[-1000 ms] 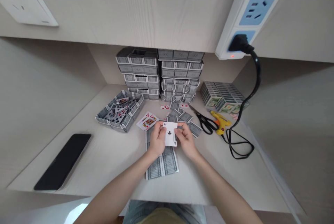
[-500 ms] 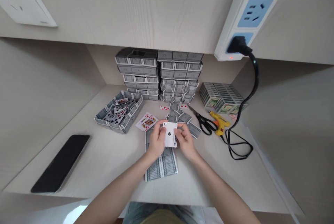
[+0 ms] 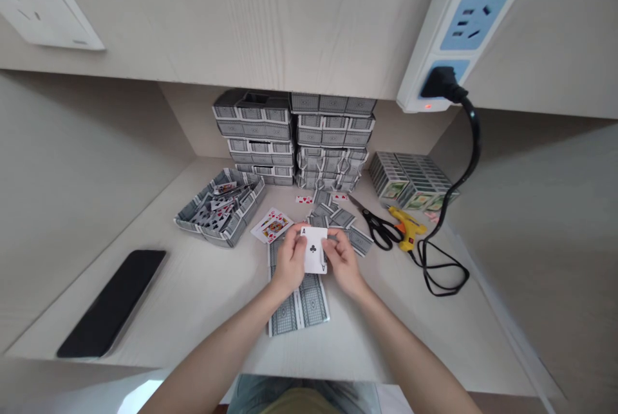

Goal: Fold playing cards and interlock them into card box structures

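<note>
An ace of clubs playing card (image 3: 315, 259) is held face up between my two hands. My left hand (image 3: 288, 261) pinches its left edge, thumb on top. My right hand (image 3: 344, 263) grips the right edge the same way. Under the hands lies a flat panel of joined playing cards (image 3: 298, 314), grey patterned backs up and partly hidden. Just beyond, several loose or cut cards (image 3: 340, 217) lie scattered. Face-up cards (image 3: 273, 226), the top one a red court card, rest to the left of my left hand.
A card-built tray (image 3: 232, 234) holds loose cards at left, near a black phone (image 3: 113, 301). Stacked card-covered boxes (image 3: 333, 131) stand at the back. To the right are black-handled scissors (image 3: 383, 230), a yellow glue gun (image 3: 408, 227), its black cord (image 3: 447, 266) and card packs (image 3: 410, 179).
</note>
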`<action>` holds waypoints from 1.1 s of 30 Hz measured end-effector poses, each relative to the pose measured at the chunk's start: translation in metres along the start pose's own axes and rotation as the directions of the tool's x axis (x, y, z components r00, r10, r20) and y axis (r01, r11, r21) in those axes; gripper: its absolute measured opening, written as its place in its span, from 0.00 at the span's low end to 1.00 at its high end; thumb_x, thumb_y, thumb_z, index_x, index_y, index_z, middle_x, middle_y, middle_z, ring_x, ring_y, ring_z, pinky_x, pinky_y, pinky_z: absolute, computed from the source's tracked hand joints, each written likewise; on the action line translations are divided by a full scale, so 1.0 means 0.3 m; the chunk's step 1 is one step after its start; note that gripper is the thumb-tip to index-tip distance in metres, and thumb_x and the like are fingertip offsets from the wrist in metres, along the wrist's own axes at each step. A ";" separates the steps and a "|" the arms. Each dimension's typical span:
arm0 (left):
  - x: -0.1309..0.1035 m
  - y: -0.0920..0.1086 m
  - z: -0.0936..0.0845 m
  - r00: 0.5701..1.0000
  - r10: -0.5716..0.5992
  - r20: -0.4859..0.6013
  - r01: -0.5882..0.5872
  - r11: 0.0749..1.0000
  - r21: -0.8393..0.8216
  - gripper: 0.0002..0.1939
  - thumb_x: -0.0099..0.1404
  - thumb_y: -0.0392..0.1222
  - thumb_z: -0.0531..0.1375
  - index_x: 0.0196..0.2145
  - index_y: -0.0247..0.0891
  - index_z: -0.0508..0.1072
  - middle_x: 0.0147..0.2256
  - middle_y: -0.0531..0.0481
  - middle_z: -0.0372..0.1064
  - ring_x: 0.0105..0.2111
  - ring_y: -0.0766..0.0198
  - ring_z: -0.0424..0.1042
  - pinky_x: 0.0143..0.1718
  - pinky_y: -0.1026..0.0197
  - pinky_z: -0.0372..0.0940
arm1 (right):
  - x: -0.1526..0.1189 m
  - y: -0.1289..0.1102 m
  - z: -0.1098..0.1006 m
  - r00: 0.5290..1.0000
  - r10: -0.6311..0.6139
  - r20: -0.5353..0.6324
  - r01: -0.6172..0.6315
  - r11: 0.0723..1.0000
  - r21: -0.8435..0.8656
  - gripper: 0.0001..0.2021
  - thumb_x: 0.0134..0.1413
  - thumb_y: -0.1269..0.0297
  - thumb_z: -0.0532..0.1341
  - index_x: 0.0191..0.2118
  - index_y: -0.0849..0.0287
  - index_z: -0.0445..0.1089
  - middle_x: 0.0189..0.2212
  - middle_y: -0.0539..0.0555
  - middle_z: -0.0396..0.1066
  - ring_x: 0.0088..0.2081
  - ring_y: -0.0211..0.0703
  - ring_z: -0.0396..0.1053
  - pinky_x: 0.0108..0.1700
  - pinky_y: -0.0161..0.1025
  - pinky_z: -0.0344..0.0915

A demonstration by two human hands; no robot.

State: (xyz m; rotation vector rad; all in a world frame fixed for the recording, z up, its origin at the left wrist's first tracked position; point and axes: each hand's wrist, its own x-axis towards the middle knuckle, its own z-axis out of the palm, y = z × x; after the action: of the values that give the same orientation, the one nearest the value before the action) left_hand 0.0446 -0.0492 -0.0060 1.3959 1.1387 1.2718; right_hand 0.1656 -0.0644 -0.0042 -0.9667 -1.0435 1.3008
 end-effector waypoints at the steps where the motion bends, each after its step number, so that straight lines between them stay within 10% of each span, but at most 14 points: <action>1: 0.000 0.001 0.000 1.000 0.000 0.001 0.000 1.000 -0.001 0.12 0.61 0.40 0.49 0.43 0.39 0.63 0.30 0.53 0.66 0.26 0.68 0.64 0.27 0.67 0.60 | 0.000 -0.002 0.000 1.000 0.005 -0.001 -0.005 1.000 0.000 0.13 0.49 0.56 0.58 0.38 0.55 0.57 0.21 0.45 0.65 0.20 0.35 0.60 0.23 0.32 0.56; 33: -0.004 0.003 -0.007 0.999 0.031 0.015 -0.031 1.000 -0.005 0.05 0.60 0.38 0.48 0.33 0.40 0.63 0.24 0.56 0.62 0.23 0.69 0.61 0.25 0.67 0.57 | -0.009 -0.030 0.003 0.998 -0.024 -0.055 0.014 0.983 -0.184 0.06 0.49 0.60 0.55 0.31 0.56 0.61 0.19 0.45 0.57 0.21 0.35 0.55 0.22 0.32 0.52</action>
State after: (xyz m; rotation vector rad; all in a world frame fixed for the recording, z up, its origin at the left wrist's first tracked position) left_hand 0.0426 -0.0503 -0.0053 1.4225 1.1075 1.2825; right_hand 0.1671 -0.0674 0.0046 -1.1240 -1.1403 1.1687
